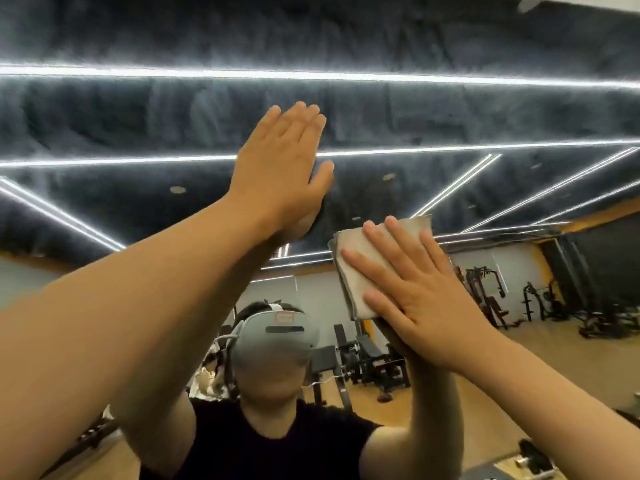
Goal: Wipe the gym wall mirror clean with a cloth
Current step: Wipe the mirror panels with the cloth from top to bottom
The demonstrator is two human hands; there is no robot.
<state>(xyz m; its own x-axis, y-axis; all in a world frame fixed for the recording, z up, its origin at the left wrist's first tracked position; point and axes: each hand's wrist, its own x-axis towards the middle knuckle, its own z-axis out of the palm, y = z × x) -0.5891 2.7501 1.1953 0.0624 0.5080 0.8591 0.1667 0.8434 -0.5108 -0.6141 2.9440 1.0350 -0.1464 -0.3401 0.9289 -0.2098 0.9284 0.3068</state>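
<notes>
Mirror [138,116] fills the view, and its top edge shows only in the upper right corner. The folded grey cloth [349,271] lies flat on the glass right of centre. The right hand [422,306] presses it there, with straight, spread fingers [374,271] that curl round nothing. The cloth's layered left edge and top right corner stick out past the hand. The left hand [277,174] is higher and just to the left, apart from the cloth. Its palm is on the glass, fingers straight and together, holding nothing. Bare streaked glass runs wide to the left, right and above both hands. Light strips [450,79], benches [374,362] and machines [485,292] are reflected in it.
</notes>
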